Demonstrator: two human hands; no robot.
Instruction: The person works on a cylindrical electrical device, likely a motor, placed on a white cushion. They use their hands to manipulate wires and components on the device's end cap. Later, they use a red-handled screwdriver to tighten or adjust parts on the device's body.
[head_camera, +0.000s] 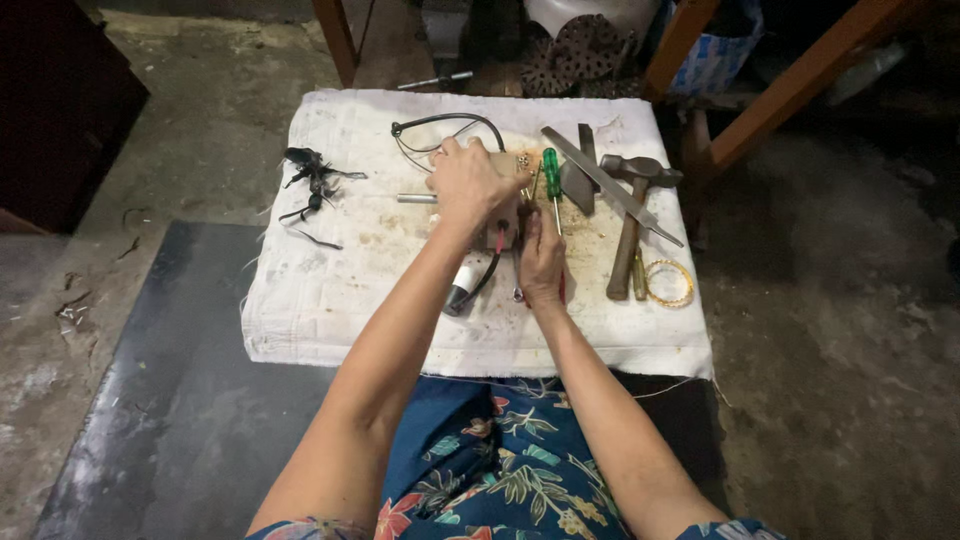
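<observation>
Lap: a dark blue skirt (500, 470) with a floral print, nearest the camera, just below the near edge of the work surface.
Work surface: a low block covered with a stained white cloth (330, 300); everything handled lies on it.
Right hand (541, 262): fingers curled narrow around something slim and red at the near side of the device — too little shows to name it.
Left hand (468, 185): laid over the top of the small device (508, 222), fingers closed down on it, pinning it to the cloth.
Device position: centre of the cloth, between the two hands, touching both.
Handling, as I judge it: small and stiff, probably light enough to shift under a push — hence the pinning grip; hold the body, not the black cable (445, 130) or the loose leads, which look soft and easy to pull out.
Beside it: a white-and-black cylinder (459, 290) on a lead near the left forearm; a green-handled screwdriver (551, 180), a flat metal file (610, 185), a hammer (632, 225) and a gold bangle (670, 283) to the right.
Left of cloth: scraps of black wire (312, 180).
Far side: wooden legs (790, 90), and a blue-and-white printed bag (715, 55) — its markings too small to describe.
</observation>
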